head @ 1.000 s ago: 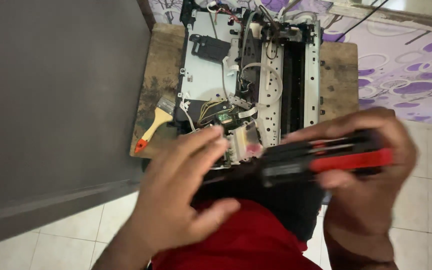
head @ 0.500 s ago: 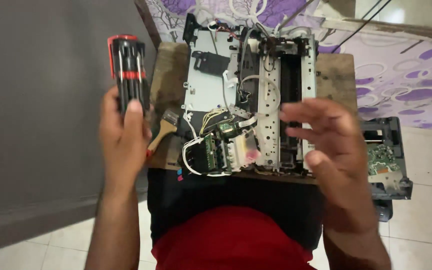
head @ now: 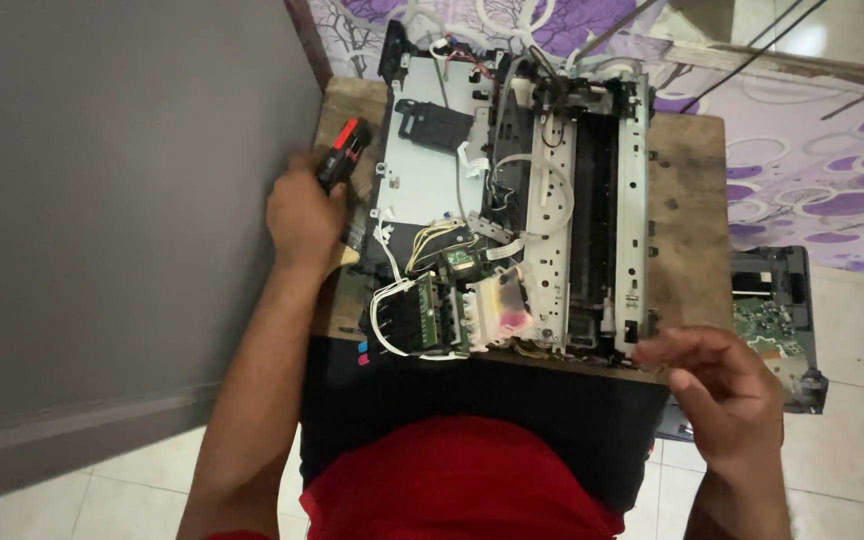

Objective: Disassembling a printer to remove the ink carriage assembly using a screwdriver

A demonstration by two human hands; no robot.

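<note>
Item one: my left hand (head: 302, 215), left of centre in the frame, fingers wrapped tight around a red and black screwdriver set (head: 342, 155). The tool's upper end sticks out above my knuckles, over the left edge of the wooden table (head: 687, 220) and just beside the opened machine.

Item two: my right hand (head: 727, 395), lower right of the frame, holding nothing that I can see. Its fingers are loosely curled, the fingertips (head: 652, 350) drawn near one another at the table's near right corner, close to the bottom end of the machine's metal frame.

Item three: a dismantled printer (head: 512, 200), cover off, filling the middle of the table. I note a grey metal plate on its left half, a long white and silver carriage rail on its right, white tubing (head: 542, 180) looped across the centre, and a green circuit board (head: 432, 315) with white and yellow wires at the lower left.

Item four: a second circuit board in a dark frame (head: 777, 325), on the floor to the right of the table.

Item five: purple patterned cloth (head: 832, 190), upper right. Grey wall (head: 112, 200), left.
</note>
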